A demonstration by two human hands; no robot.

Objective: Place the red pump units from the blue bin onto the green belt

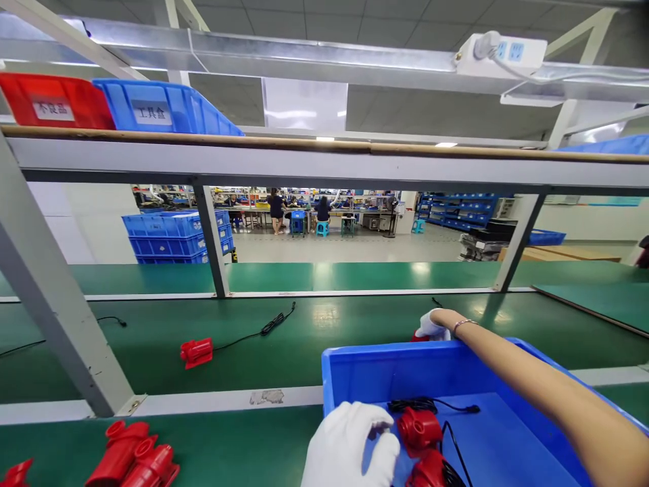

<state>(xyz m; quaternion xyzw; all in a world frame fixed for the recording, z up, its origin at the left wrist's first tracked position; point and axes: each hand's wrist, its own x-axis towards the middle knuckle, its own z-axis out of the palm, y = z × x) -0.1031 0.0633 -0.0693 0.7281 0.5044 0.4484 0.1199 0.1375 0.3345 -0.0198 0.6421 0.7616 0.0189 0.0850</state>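
Note:
My right hand (pixel 433 326), in a white glove, reaches over the far rim of a blue bin (pixel 375 358). Its fingers are closed on a red plastic part (pixel 418 337), mostly hidden behind the glove and rim. A short black cable end (pixel 437 302) lies just beyond. At the near left side of the bin, my gloved left hand (pixel 349 443) is curved, thumb apart from the fingers, with nothing visible between them. Inside the bin lie red plastic housings (pixel 420 431) with round openings and black cables (pixel 413 406), right beside my left hand.
On the green belt, another red housing (pixel 197 352) trails a bundled black cable (pixel 274 323). Several red housings (pixel 129 453) lie at the front left. Grey posts (pixel 61 270) and an overhead shelf (pixel 324 159) frame the bench. People (pixel 276 210) work far behind.

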